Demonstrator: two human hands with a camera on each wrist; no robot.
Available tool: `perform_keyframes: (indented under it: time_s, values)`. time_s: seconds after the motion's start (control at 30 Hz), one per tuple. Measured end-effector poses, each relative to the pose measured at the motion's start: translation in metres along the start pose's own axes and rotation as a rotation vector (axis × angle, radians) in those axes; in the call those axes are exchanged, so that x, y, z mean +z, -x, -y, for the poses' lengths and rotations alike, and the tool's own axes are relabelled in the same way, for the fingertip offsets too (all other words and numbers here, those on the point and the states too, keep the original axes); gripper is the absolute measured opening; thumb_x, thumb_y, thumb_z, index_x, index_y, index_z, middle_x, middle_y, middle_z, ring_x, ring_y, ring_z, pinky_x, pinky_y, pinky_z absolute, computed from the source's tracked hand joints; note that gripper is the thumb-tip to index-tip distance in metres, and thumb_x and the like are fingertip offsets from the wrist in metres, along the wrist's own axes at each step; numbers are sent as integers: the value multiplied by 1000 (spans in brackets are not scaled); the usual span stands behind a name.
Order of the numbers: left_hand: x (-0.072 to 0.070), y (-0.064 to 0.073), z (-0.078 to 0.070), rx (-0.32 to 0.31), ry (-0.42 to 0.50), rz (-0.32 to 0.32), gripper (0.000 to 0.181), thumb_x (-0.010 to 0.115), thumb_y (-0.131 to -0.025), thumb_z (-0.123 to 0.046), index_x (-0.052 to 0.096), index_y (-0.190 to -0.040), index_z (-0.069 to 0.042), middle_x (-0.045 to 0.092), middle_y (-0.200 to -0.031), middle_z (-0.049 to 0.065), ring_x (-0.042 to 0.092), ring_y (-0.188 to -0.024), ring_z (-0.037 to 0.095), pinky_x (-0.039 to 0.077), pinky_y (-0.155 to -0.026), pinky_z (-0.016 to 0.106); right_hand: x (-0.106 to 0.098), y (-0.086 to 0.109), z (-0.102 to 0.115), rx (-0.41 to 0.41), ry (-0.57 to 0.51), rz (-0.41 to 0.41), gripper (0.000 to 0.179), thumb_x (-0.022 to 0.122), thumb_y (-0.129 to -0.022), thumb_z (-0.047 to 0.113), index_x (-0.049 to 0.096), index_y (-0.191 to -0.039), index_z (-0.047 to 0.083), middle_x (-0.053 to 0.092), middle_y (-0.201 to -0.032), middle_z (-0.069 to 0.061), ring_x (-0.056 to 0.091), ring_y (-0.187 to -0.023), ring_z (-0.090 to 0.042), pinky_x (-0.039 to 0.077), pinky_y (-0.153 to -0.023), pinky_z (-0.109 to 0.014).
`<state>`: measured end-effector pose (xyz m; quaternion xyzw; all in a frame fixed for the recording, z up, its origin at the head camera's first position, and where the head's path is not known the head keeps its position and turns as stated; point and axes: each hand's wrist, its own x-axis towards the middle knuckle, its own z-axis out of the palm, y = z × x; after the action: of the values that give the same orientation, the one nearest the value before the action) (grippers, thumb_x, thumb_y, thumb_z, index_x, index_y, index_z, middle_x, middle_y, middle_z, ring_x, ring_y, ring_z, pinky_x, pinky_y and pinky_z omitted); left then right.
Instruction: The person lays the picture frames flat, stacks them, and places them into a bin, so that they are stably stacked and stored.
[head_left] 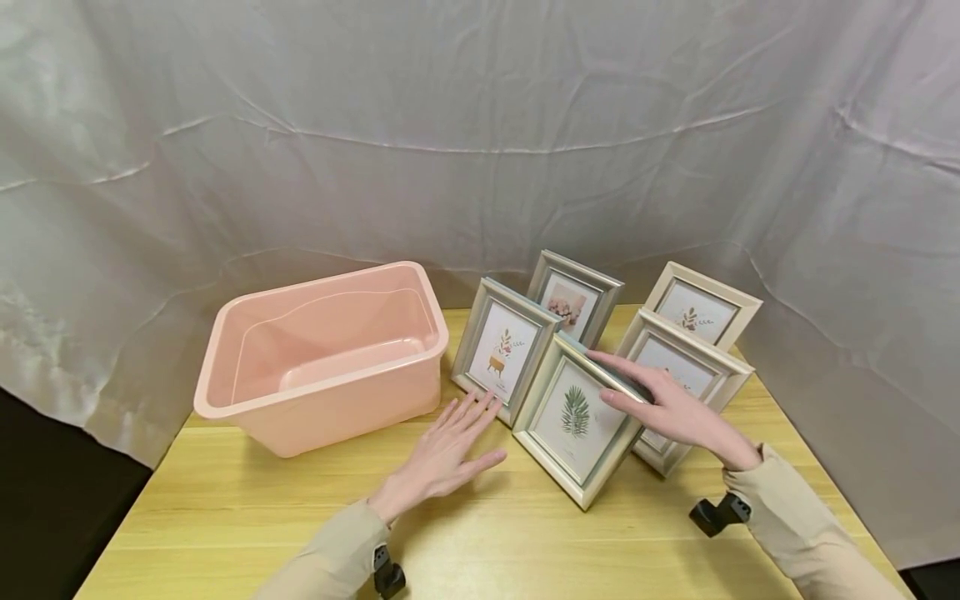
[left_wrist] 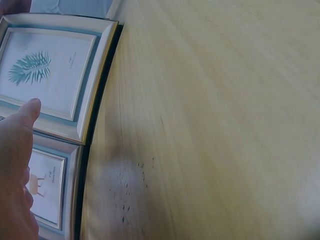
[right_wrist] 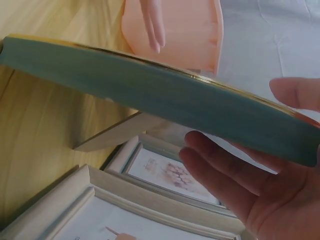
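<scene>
"Hands, where?"

"I see the right hand (head_left: 671, 408) pinching the leaf frame (head_left: 576, 421) by its top edge, right of the pink bin (head_left: 352, 408); the left hand (head_left: 444, 458), fingers spread, is nearer the bin."

"Risk?"

"A leftward swing could topple the potted-plant frame (head_left: 504, 346) beside the bin. I'd use the open bench (head_left: 262, 500) before the bin."

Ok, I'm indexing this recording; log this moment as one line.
right hand: grips pale rectangular green-leaf picture frame | left hand: outstretched near silver rectangular orange-planter frame | pink rectangular plastic bin: left of both frames
</scene>
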<state>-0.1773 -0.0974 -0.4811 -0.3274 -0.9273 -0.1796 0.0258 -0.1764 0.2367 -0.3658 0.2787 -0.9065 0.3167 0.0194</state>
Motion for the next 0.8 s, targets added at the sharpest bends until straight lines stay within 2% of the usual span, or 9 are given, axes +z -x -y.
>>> perform_keyframes:
  time_s: [0.03,0.1,0.13,0.23,0.3,0.4,0.5,0.6,0.8]
  values:
    - [1,-1,-1,9,12,-3,74,45,-103,-53,22,-161,-13,21,-168,11,17,-157,35,16,-127,57,0,0,0,-5,-8,-4,54,57,-103,21,42,-155,21,52,-152,-16,66,-109,-26,55,-90,-45]
    - [2,-3,-1,30,42,-10,72,46,-104,-49,24,-160,-11,24,-167,12,18,-156,35,18,-127,58,1,0,0,-16,-15,-12,53,56,-103,19,42,-154,20,51,-152,-15,59,-126,-31,51,-101,-53]
    - [2,-4,-2,38,57,-10,72,46,-104,-48,23,-160,-10,25,-167,12,18,-156,34,18,-127,58,1,0,0,-21,-13,-15,52,55,-104,19,42,-154,19,50,-153,-15,51,-136,-32,45,-108,-56]
    - [4,-6,-3,57,106,-17,70,48,-104,-44,23,-160,-11,26,-166,11,19,-156,35,18,-127,59,1,0,1,-24,-31,-13,51,53,-104,18,42,-154,18,49,-154,-15,49,-139,-35,42,-110,-56]
    - [6,-8,-3,64,131,-24,69,49,-104,-43,24,-160,-11,27,-166,11,21,-155,35,18,-126,59,2,-1,1,-22,-37,-14,51,52,-105,18,41,-155,18,48,-155,-14,47,-141,-36,41,-113,-50]
    - [8,-9,-4,62,161,-24,69,50,-104,-42,24,-161,-12,27,-166,11,22,-155,35,20,-125,60,3,0,0,-21,-50,-16,50,51,-105,18,41,-155,18,47,-156,-13,44,-142,-35,37,-116,-27]
    - [9,-11,-4,56,192,-12,69,49,-104,-42,22,-161,-13,26,-167,10,22,-155,34,20,-126,59,3,0,0,-23,-61,-22,50,50,-106,18,41,-155,17,47,-156,-13,42,-142,-34,28,-112,-9]
    - [9,-11,-5,57,231,-1,68,48,-105,-42,22,-161,-13,25,-166,11,22,-155,35,19,-126,60,4,0,1,-22,-73,-26,50,50,-106,17,41,-155,16,47,-156,-14,41,-143,-28,24,-110,-4]
    - [9,-13,-8,52,298,15,68,49,-105,-42,23,-161,-14,27,-166,13,23,-155,35,18,-126,60,3,3,1,-15,-99,-28,50,49,-106,16,40,-155,15,45,-157,-15,35,-143,-6,23,-109,-2]
